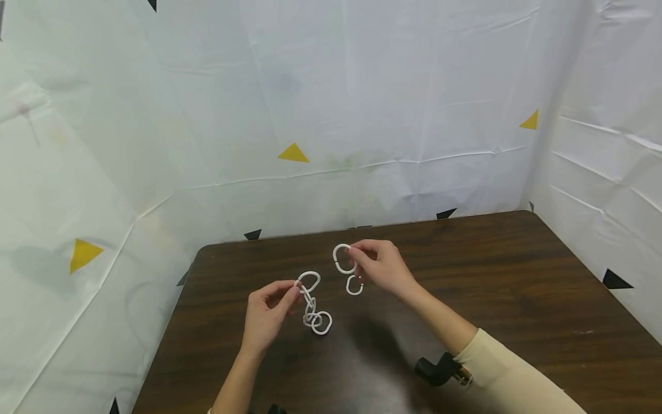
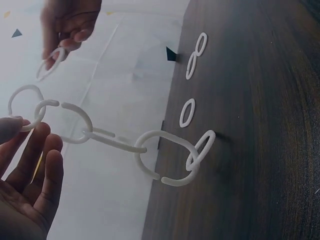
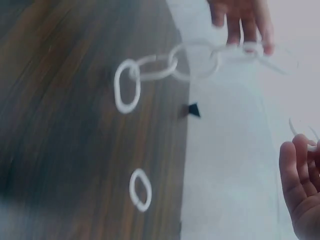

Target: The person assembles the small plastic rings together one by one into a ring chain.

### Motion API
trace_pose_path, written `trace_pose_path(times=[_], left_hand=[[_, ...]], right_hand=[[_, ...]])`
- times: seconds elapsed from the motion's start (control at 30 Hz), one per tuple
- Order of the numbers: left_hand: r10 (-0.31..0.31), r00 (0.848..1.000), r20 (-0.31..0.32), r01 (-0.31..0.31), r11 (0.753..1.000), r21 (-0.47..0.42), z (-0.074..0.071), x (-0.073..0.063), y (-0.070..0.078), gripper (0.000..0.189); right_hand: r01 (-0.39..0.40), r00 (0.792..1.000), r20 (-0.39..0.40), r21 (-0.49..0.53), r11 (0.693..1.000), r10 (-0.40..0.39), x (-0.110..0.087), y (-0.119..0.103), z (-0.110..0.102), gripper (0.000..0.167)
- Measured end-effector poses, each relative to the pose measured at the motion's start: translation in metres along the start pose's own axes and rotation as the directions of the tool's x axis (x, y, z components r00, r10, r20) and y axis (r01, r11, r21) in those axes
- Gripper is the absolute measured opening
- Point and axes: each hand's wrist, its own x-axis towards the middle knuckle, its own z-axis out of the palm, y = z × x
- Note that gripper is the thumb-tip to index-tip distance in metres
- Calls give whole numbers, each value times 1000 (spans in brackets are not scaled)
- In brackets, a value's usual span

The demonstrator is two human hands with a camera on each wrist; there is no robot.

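My left hand (image 1: pixel 266 313) pinches the upper part of a chain of white plastic C-shaped links (image 1: pixel 311 309) between thumb and fingers. The chain hangs down to the right, and its lowest link rests on the table in the left wrist view. Farther back and to the right, my right hand (image 1: pixel 383 267) pinches a single white link (image 1: pixel 334 257), held up apart from the chain. Below it on the table lies a loose white link (image 1: pixel 349 287) with a small gap in its ring. The left wrist view shows another loose link (image 2: pixel 201 36) farther along, overlapping its neighbour.
The dark wood-grain table (image 1: pixel 517 287) has rounded far corners. White sheeting (image 1: pixel 388 86) with yellow and black triangles surrounds its back and sides. A black wrist device (image 1: pixel 437 371) sits at the cream right sleeve (image 1: pixel 507 368).
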Motion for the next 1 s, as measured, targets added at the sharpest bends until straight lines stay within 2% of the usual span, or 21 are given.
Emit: trace_pose_path(times=[0.1,0.23,0.47,0.53,0.63,0.8,1.0], left_hand=[[16,1000,2,-16,1000,6,1,-2,7,13],[13,1000,3,-13,1000,24,1,-2,8,13],[30,1000,8,-30,999,35,-1,4,-22,14],[45,999,11,-45,998,45,-2,4,-24,14],[63,998,21,-64,997,52,-2,4,-25,17],[89,996,30,-90,994,53,-1,4,-25,20],[126,991,35,-129,990,65,0,3,-25,15]], right_hand=[[-6,999,40,79,997,3,-1,-8,9,20],[12,998,63,111,994,-19,-2,-17,21,20],[33,992,117,89,995,-43,-3,-24,35,17],[24,992,124,85,996,-35,-2,-25,37,17],[30,991,127,55,998,-37,-1,-26,39,16],[67,991,121,-75,995,-58,-1,-26,42,15],[52,995,97,-156,986,-37,0,-27,45,14]])
